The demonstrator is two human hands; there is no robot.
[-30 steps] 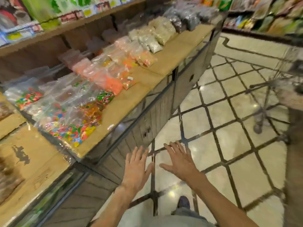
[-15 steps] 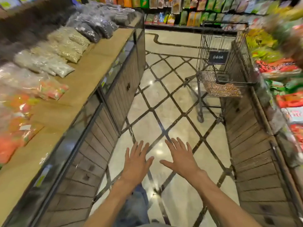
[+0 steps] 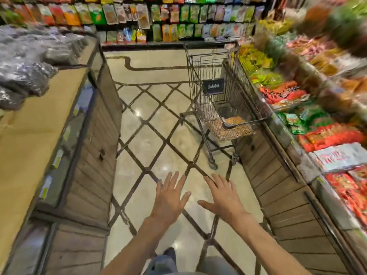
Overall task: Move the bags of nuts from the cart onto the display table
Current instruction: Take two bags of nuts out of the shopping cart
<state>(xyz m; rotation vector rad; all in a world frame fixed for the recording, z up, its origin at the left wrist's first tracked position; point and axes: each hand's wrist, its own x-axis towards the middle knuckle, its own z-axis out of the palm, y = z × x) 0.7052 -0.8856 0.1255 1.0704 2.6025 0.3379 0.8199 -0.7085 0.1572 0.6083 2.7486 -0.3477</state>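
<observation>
both your hands, left hand (image 3: pixel 168 197) and right hand (image 3: pixel 224 197), are spread and empty; walk to the far cart (image 3: pixel 224 96), lift its bags of nuts (image 3: pixel 234 124) to the left desk (image 3: pixel 33 128).

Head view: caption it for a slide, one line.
Both hands, left and right, open and empty, facing the cart holding bags of nuts.

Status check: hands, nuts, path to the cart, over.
Left hand and right hand open, empty, held out over the floor. Bags of nuts in the cart ahead, beside the right-hand display. Aisle floor between shows no obstacle.
</observation>
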